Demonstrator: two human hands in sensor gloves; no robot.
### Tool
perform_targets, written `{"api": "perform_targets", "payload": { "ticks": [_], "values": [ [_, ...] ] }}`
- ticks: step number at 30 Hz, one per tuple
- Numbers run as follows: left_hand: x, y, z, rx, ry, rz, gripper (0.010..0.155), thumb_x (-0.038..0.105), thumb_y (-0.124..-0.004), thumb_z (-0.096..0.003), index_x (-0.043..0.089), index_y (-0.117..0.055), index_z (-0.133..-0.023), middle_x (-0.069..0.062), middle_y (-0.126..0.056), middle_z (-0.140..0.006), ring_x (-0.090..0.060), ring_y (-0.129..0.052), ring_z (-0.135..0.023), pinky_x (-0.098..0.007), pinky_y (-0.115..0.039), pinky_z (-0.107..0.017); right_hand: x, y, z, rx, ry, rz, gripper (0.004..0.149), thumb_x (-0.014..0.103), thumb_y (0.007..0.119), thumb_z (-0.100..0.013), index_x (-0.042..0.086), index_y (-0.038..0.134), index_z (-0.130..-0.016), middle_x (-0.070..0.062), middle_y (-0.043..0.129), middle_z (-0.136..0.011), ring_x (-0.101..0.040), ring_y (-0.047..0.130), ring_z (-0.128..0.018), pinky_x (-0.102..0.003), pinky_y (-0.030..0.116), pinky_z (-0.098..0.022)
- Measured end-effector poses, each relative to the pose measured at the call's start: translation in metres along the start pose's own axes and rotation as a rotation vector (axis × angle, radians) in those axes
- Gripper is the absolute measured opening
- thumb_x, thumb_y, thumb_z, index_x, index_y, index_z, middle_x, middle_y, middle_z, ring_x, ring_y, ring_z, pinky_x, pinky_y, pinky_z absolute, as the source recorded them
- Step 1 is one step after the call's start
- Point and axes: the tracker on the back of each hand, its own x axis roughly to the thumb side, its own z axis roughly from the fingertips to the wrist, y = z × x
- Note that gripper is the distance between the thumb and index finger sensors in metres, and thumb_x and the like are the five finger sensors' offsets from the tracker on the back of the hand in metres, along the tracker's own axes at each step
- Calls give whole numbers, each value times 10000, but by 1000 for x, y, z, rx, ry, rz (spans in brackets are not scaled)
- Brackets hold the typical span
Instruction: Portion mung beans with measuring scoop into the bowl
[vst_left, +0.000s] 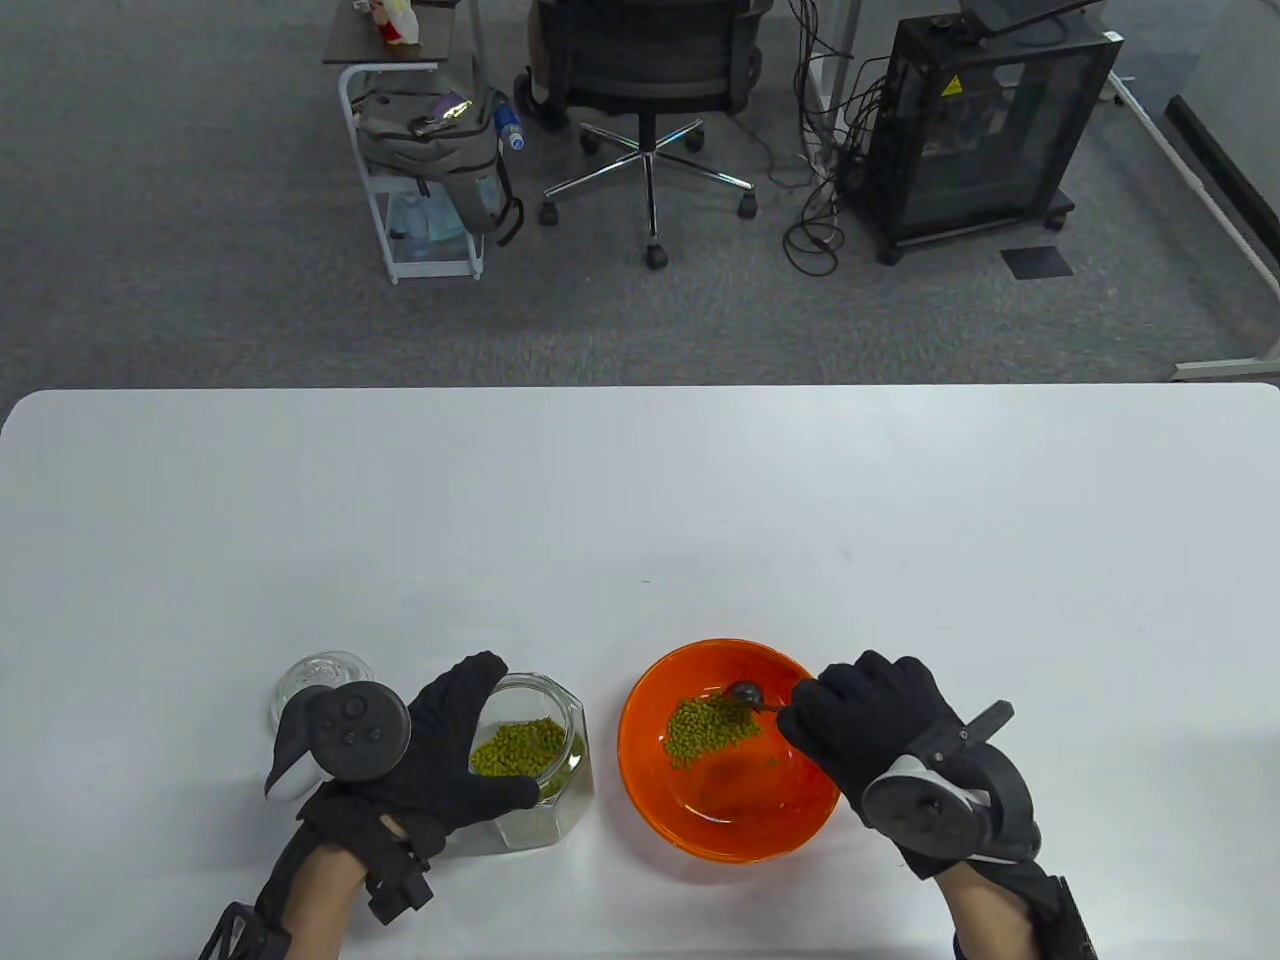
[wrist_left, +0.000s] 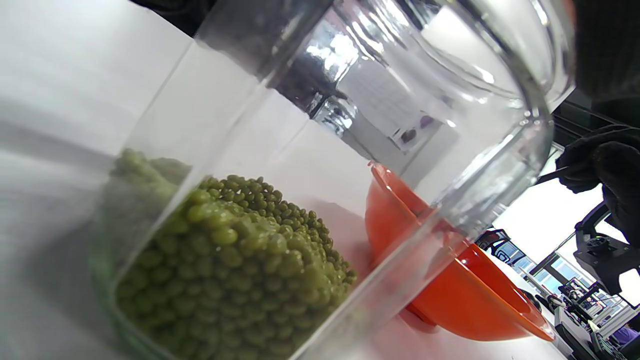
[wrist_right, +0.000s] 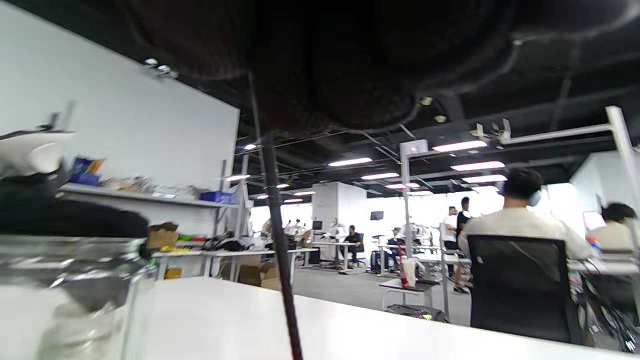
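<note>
Left hand (vst_left: 440, 745) wraps the glass jar (vst_left: 545, 790) of mung beans (vst_left: 515, 748). Right hand (vst_left: 865, 725) pinches the scoop (vst_left: 748, 693), tipped over the orange bowl (vst_left: 665, 820) w/ beans inside.

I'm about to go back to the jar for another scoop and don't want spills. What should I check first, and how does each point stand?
1. Measuring scoop emptied over the orange bowl: cannot tell.
2. Right hand grips the scoop handle: ok.
3. Left hand holds the glass jar: ok.
4. Jar open, lid set aside: ok.
5. Mung beans left in the jar: ok.
6. No beans spilled on the table: ok.
</note>
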Motion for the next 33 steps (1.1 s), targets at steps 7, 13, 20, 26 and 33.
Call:
{"api": "perform_targets", "payload": {
  "ticks": [7,13,20,26,33],
  "values": [
    [0,-1,0,0,1,-3,1210,825,-821,-436,19,-214,-1103,-311,-316,-1159,-605,-508,-1042,-766,-478,-720,28,-8,2,-51,-145,115,421,452,877,-421,103,1008,-616,-122,1019,-545,-295,965,-360,-445,826,-325],
    [0,0,0,1,2,-7,1208,826,-818,-436,19,-215,-1103,-309,-317,-1160,-605,-509,-1042,-765,-478,-721,26,-10,4,-86,-153,88,419,450,887,-418,94,1017,-599,-124,1027,-523,-294,969,-348,-446,831,-315],
    [0,0,0,1,2,-8,1212,828,-818,-435,17,-214,-1103,-310,-316,-1159,-605,-509,-1041,-765,-478,-720,16,-17,5,-146,-85,0,424,433,867,-430,59,1005,-576,-140,1026,-473,-289,972,-295,-450,834,-281],
    [0,0,0,1,3,-9,1210,827,-818,-436,18,-214,-1103,-311,-316,-1159,-606,-508,-1041,-766,-477,-720,-5,-22,6,-219,64,-53,427,447,854,-440,62,1005,-547,-124,1030,-428,-267,973,-248,-437,841,-246],
    [0,0,0,1,2,-10,1211,827,-818,-435,17,-215,-1103,-311,-317,-1159,-603,-510,-1042,-765,-477,-720,-26,-28,12,-344,303,-79,430,472,852,-442,79,1012,-513,-93,1037,-382,-226,978,-205,-403,857,-208]
  ]
}}
